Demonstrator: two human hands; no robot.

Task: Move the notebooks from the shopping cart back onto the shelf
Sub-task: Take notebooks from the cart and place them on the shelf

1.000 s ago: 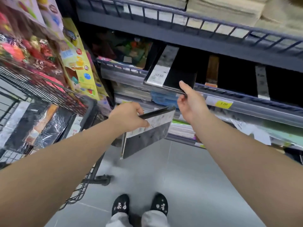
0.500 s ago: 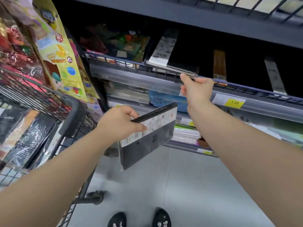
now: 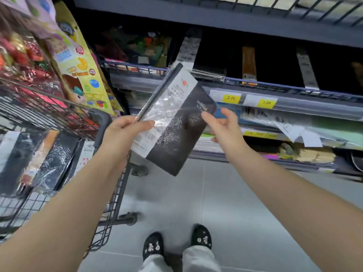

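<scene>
1. Notebook in hand, head view: a black, plastic-wrapped notebook with a white paper band [image 3: 172, 122] is held up, tilted, in front of the grey metal shelf with wire front rail [image 3: 255, 85]. It is not yet on the shelf.

2. Your left hand [image 3: 125, 132] pinches the notebook at its banded lower-left edge, thumb on the front. Your right hand [image 3: 222, 124] has its fingers spread and loosely curled at the notebook's right edge; whether it touches the cover cannot be told.

3. Done, as far as this view shows: similar black notebooks with white and tan bands [image 3: 249, 63] already lean in the dark bay behind the rail. One white-banded copy [image 3: 188, 50] stands just above the notebook you hold.

4. Left to do: the dark wire shopping cart [image 3: 102, 122] at your left holds several more wrapped black notebooks [image 3: 49, 163], lying flat and overlapping. Their count is unclear.

5. Judgement: the task looks partway through. The present step is carrying one notebook to the bay, and more trips to the cart appear needed.

6. Yellow price tags [image 3: 249, 100] mark the rail below the bay.
</scene>
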